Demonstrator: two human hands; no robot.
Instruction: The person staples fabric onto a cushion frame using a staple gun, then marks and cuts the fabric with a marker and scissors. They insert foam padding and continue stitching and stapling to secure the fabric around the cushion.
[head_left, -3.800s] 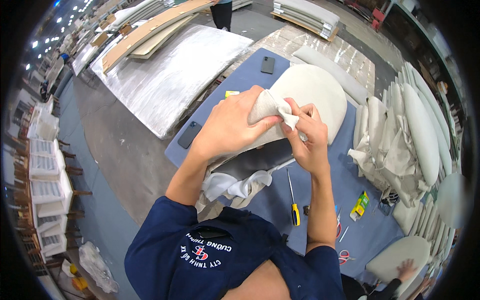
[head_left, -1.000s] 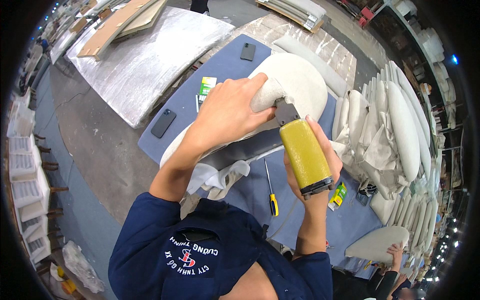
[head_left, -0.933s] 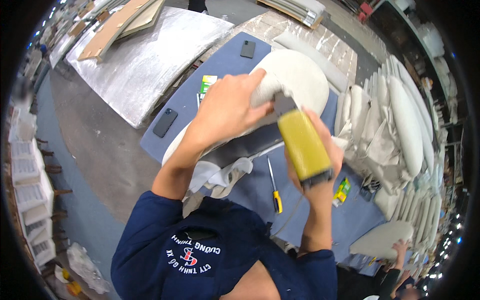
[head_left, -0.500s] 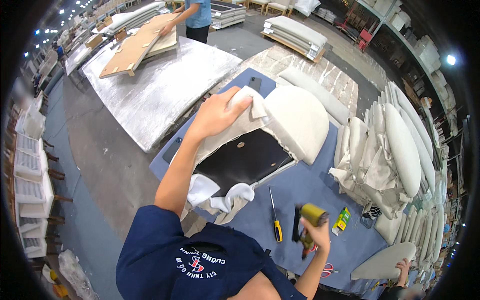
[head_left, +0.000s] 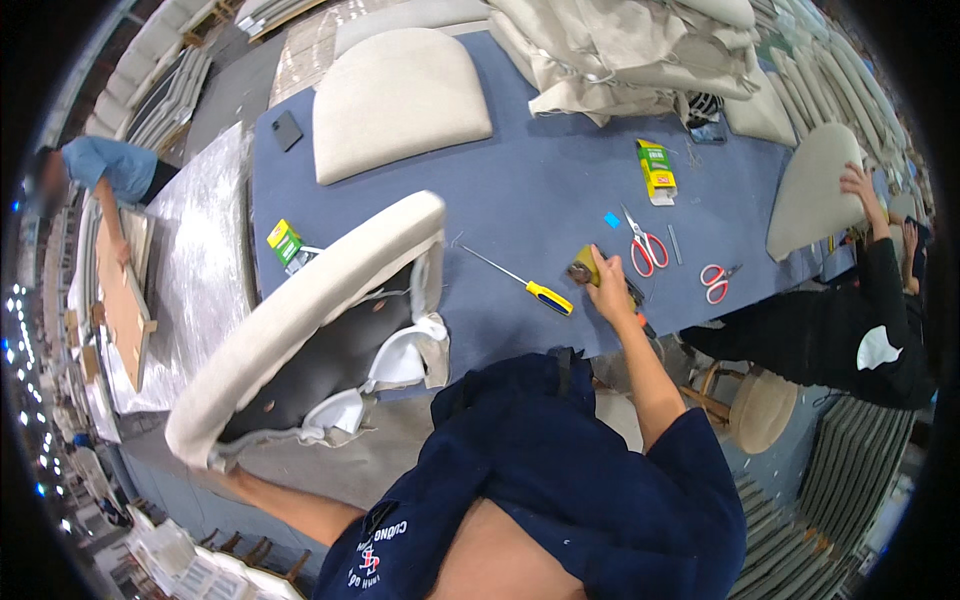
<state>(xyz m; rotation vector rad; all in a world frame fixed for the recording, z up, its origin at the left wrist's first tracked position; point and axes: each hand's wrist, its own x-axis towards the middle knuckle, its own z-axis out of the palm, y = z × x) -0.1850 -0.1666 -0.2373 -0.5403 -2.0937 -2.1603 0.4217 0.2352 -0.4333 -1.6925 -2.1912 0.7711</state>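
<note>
My left hand (head_left: 228,478) is closed on the lower left corner of a beige upholstered chair panel (head_left: 310,300), its fingers partly hidden by the panel. The panel stands tilted at the table's left front edge. Its dark underside (head_left: 335,352) faces me, with loose white padding (head_left: 400,355) and fabric edges along the near side. My right hand (head_left: 610,290) is wrapped round an olive-yellow staple gun (head_left: 583,265), held low over the table's front. A yellow-handled screwdriver (head_left: 545,296) lies between the panel and the staple gun.
On the blue table (head_left: 540,180) lie a finished cushion (head_left: 400,105), a phone (head_left: 286,130), red-handled scissors (head_left: 648,252), red-handled snips (head_left: 716,283) and green-yellow boxes (head_left: 656,172). Beige covers (head_left: 630,55) are piled behind. A co-worker (head_left: 820,330) handles another cushion (head_left: 820,190) at right.
The view has turned. The panel has gone from lying tilted on the table to standing on edge at the left, still in my left hand. My right hand keeps the staple gun.
</note>
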